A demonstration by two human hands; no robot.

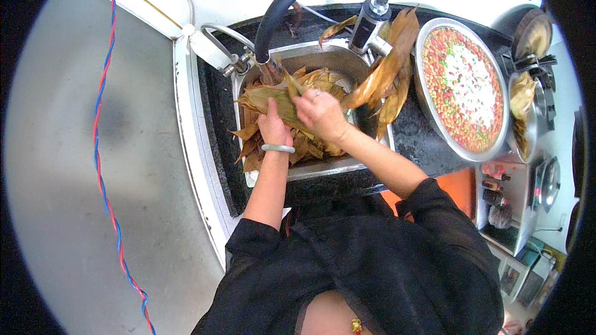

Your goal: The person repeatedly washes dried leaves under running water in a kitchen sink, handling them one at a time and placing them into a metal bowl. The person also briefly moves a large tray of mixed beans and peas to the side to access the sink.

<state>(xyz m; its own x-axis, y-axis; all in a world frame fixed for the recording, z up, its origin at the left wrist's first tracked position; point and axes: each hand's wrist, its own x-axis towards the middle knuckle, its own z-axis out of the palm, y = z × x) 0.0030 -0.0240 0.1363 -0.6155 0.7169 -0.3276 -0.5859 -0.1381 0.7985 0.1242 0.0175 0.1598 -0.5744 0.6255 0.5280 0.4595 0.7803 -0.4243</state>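
Observation:
My left hand [274, 129] grips a broad, brownish-green dried leaf [272, 100] over the sink, its thumb lying along the upper face. Closed around a narrow part of leaf, my right hand [321, 114] presses against that same leaf from the right. Its fingers hide exactly what they pinch. Beneath both hands, many loose brown leaves [305, 149] fill a stainless steel sink [321, 171]. The nozzle [270, 72] of a black-hosed tap [279, 4] hangs just behind the held leaf.
Long wet leaves [393, 70] drape over the sink's right rim, beside the tap body [365, 28]. Right of them, a large metal bowl [421, 88] holds red and green beans with white grains. A white valve pipe [212, 49] stands at the left. Twisted red-blue cord [98, 116] hangs farther left.

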